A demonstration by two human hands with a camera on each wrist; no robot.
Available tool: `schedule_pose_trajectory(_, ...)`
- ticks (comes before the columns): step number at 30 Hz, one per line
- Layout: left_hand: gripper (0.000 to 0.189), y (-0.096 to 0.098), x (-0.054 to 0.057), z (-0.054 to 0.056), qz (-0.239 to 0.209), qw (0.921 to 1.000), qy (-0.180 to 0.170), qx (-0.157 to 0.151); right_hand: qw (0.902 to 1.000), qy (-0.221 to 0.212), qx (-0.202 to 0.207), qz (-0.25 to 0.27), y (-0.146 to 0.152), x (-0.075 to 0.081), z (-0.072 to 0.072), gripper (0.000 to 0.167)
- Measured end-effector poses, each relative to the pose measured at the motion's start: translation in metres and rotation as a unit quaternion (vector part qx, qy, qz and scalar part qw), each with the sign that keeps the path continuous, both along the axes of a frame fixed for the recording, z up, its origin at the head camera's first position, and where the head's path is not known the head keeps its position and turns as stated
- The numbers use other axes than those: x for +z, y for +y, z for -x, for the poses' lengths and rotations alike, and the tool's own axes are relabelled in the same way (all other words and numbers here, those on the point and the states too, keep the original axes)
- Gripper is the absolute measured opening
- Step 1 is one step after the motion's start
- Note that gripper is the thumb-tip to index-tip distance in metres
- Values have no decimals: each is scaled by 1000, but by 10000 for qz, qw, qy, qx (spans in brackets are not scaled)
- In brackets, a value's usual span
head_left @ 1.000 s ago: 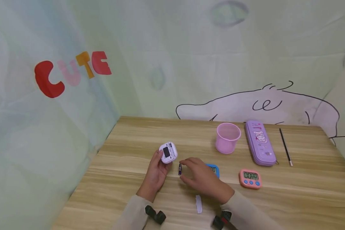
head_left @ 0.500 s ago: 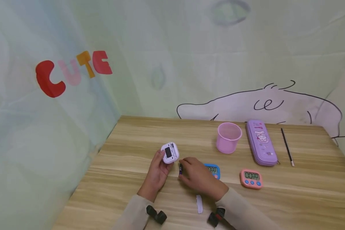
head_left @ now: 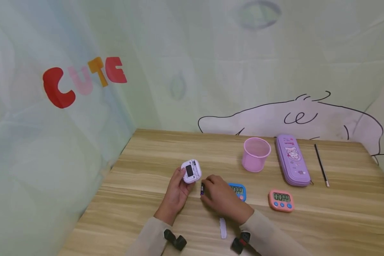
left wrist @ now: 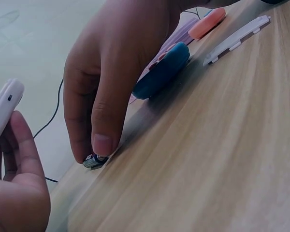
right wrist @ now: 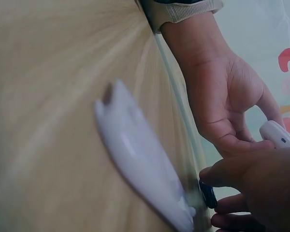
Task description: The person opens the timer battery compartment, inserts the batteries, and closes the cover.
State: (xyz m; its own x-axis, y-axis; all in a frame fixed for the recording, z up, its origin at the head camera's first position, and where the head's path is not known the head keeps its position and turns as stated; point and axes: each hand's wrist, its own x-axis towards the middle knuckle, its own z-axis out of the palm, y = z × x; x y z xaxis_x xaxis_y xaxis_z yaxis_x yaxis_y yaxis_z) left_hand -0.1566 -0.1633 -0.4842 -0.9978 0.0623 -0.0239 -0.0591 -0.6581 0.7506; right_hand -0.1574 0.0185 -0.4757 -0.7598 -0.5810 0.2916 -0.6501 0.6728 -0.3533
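My left hand [head_left: 176, 192] grips a white digital timer [head_left: 192, 171] above the table, its back turned up and its battery compartment uncovered. Low at the tabletop, my right hand [head_left: 222, 193] pinches a small dark battery [head_left: 202, 189] between thumb and fingers. In the left wrist view that battery [left wrist: 93, 161] is at the thumb tip, close to the wood. A white battery cover [head_left: 223, 228] lies on the table near my right wrist and appears large in the right wrist view. Partly hidden behind my right hand is a blue timer [head_left: 238, 191].
To the right lies a pink-orange timer [head_left: 281, 200]. Farther back stand a pink cup [head_left: 255, 158], a purple pencil case [head_left: 293, 160] and a black pencil [head_left: 321, 165]. A printed curtain [head_left: 166, 71] borders the wooden table [head_left: 140, 156] at the back and left.
My right thumb and fingers have closed in on the battery from a wider spread. My left hand keeps its grip on the white timer, and the view has shifted slightly.
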Motion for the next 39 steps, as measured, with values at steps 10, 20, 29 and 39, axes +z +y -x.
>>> schedule_pose_trajectory(10,17,0,0,-1,82,9999,60,-106,9998,44,-25,186,0,-2,-1,37)
schedule_pose_trajectory(20,24,0,0,-4,277,9995,-42,-173,9992,-304,-45,262,0,1,-6,42)
schedule_pose_trajectory(29,19,4,-2,-2,365,9987,-158,-332,9993,-34,93,348,12,10,-25,41)
schedule_pose_trajectory(39,23,7,0,-4,948,9913,-336,-850,9964,558,-254,591,45,5,-38,37)
